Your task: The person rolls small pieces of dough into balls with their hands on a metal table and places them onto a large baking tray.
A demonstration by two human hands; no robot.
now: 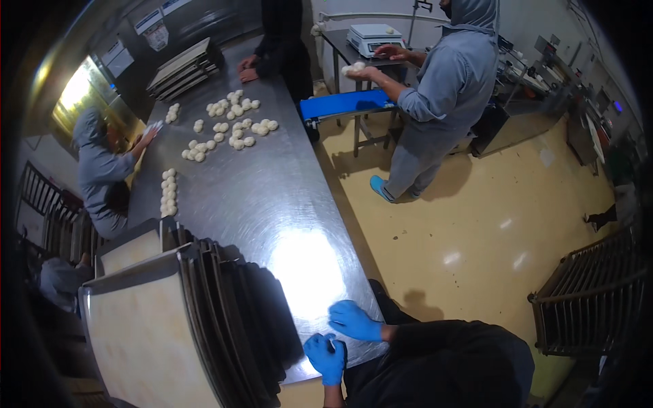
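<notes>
1. Counter [228, 194], steel, from upper left to lower centre.
2. Tray stack [143, 330], dark-edged, lower left.
3. Right hand [354, 321], blue-gloved, lower centre, fingers loosely extended over the counter, apparently unburdened.
4. Left hand [324, 359], blue-gloved, near the tray stack, half-curled; any hold impossible to tell.
5. Dough balls [237, 109], pale, clustered, upper left.

shiny metal table [231, 197] with pale dough balls [237, 109] in clusters, stacked trays [182, 70] at its far end

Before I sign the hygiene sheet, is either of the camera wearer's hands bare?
No: the left hand and the right hand are both covered by blue gloves.
</notes>
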